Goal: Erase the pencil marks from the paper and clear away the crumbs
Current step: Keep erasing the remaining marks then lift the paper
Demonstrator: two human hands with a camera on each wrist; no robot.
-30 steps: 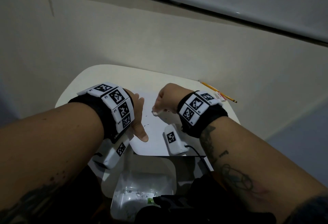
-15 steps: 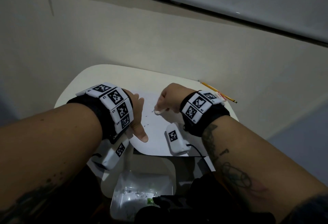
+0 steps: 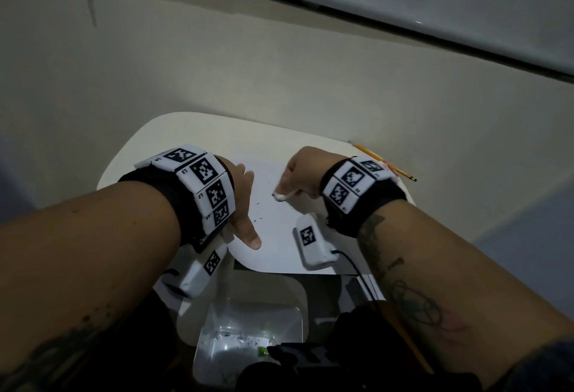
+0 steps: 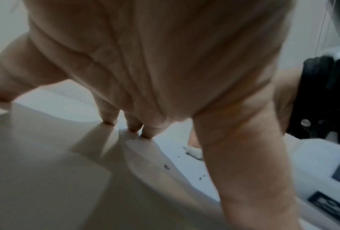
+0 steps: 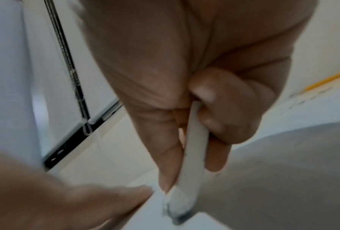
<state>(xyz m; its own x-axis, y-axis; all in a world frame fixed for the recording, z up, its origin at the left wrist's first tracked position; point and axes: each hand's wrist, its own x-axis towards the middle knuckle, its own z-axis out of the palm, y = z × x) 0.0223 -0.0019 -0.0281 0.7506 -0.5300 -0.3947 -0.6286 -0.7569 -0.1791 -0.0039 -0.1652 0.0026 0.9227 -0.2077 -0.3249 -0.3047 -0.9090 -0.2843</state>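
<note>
A white sheet of paper (image 3: 279,227) lies on the small cream table (image 3: 186,130). My right hand (image 3: 302,171) pinches a white eraser (image 3: 283,195) between thumb and fingers, its grey tip (image 5: 177,208) down on the paper. Dark crumbs (image 3: 258,204) are scattered on the sheet, and the left wrist view shows crumbs (image 4: 166,166) too. My left hand (image 3: 242,202) lies spread with straight fingers on the sheet's left side, fingertips (image 4: 132,129) pressing it down. No pencil marks can be made out.
A yellow pencil (image 3: 383,161) lies at the table's far right edge, by the wall. Below the table's near edge stands an open white bin (image 3: 248,342) with crumbs and a green scrap inside. Cables hang from my wrist cameras.
My right hand with the eraser has shifted slightly up and away across the paper. My left hand has stayed put on the sheet.
</note>
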